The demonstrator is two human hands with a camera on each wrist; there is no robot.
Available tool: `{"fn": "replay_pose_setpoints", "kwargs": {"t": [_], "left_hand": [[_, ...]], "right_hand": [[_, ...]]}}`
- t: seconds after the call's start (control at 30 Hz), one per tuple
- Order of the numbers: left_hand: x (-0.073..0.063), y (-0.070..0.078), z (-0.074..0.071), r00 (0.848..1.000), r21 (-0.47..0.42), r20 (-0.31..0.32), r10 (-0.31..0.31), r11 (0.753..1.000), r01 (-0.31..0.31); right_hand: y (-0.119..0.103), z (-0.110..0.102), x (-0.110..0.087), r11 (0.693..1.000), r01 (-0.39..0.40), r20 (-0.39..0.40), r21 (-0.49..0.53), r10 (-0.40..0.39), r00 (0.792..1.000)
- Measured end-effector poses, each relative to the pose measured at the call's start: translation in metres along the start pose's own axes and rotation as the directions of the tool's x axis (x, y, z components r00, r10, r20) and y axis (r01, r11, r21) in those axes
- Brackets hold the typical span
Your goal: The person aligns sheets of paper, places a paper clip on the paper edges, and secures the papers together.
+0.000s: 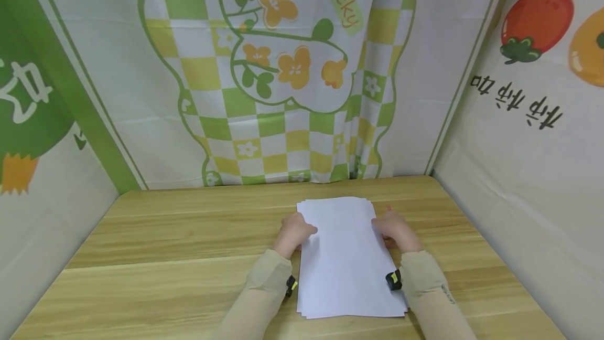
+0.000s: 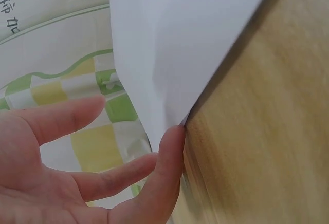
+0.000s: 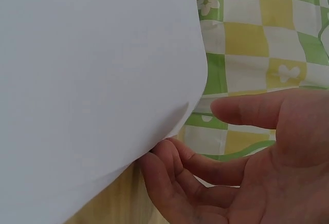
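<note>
A stack of white paper sheets (image 1: 346,261) lies on the wooden table, its corners slightly out of line. At its left edge is my left hand (image 1: 293,232), the thumb over the sheets in the head view. The left wrist view shows the fingers touching the paper's edge (image 2: 169,64), with the thumb apart from it. Along the opposite edge is my right hand (image 1: 397,230). In the right wrist view its bent fingertips (image 3: 159,170) touch the paper's edge from the side and below, while the thumb stands away from the sheet.
A small red tip (image 1: 389,208) shows just beyond the right hand; the rest of that item is mostly hidden. The wooden table (image 1: 189,235) reaches back to a checked curtain (image 1: 283,146). Printed cloth walls (image 1: 519,172) stand at both sides.
</note>
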State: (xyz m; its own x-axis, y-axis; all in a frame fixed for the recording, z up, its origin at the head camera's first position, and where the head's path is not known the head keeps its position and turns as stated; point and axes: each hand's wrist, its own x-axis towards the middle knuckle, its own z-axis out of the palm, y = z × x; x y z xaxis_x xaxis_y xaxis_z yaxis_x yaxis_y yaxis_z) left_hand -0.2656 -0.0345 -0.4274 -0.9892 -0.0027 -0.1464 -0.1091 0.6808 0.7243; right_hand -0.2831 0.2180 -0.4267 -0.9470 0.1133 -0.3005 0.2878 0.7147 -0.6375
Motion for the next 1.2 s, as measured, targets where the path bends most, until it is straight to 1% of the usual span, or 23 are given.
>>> {"fn": "replay_pose_setpoints", "kwargs": {"t": [0.1, 0.27, 0.43, 0.67, 0.77, 0.97, 1.1, 1.2], "left_hand": [[0.0007, -0.0017, 0.0, 1.0, -0.017, -0.001, -0.007, 1.0, 0.007], [0.0019, -0.0033, -0.0003, 0.999, -0.044, 0.01, -0.035, 0.998, 0.035], [0.002, -0.0028, -0.0012, 0.999, -0.05, 0.017, -0.046, 0.998, 0.047], [0.0011, -0.0042, -0.0035, 0.998, -0.082, 0.031, -0.06, 0.995, 0.062], [0.0006, -0.0045, -0.0046, 0.998, -0.087, 0.028, -0.052, 0.995, 0.054], [0.003, -0.0058, -0.0045, 0.999, -0.067, 0.031, -0.032, 0.997, 0.034], [0.0052, -0.0071, -0.0039, 0.999, -0.058, 0.027, -0.038, 0.998, 0.04], [0.0049, -0.0083, -0.004, 0.999, -0.069, 0.02, -0.045, 0.997, 0.047]], "right_hand": [[0.0015, 0.0002, 0.0021, 1.0, -0.013, 0.007, 0.008, 0.013, 1.0], [0.0026, 0.0002, 0.0046, 1.0, -0.026, 0.016, 0.016, 0.026, 1.0], [0.0024, -0.0003, 0.0029, 1.0, -0.023, 0.018, 0.014, 0.023, 1.0], [0.0029, -0.0018, -0.0016, 0.998, -0.019, 0.026, 0.061, 0.017, 0.999], [0.0028, -0.0023, -0.0023, 0.997, -0.026, 0.042, 0.074, 0.023, 0.999], [0.001, -0.0027, -0.0024, 0.994, -0.058, 0.069, 0.094, 0.052, 0.996], [0.0015, -0.0024, -0.0004, 0.996, -0.052, 0.061, 0.07, 0.048, 0.997], [0.0027, -0.0025, 0.0015, 0.998, -0.042, 0.052, 0.039, 0.039, 0.998]]}}
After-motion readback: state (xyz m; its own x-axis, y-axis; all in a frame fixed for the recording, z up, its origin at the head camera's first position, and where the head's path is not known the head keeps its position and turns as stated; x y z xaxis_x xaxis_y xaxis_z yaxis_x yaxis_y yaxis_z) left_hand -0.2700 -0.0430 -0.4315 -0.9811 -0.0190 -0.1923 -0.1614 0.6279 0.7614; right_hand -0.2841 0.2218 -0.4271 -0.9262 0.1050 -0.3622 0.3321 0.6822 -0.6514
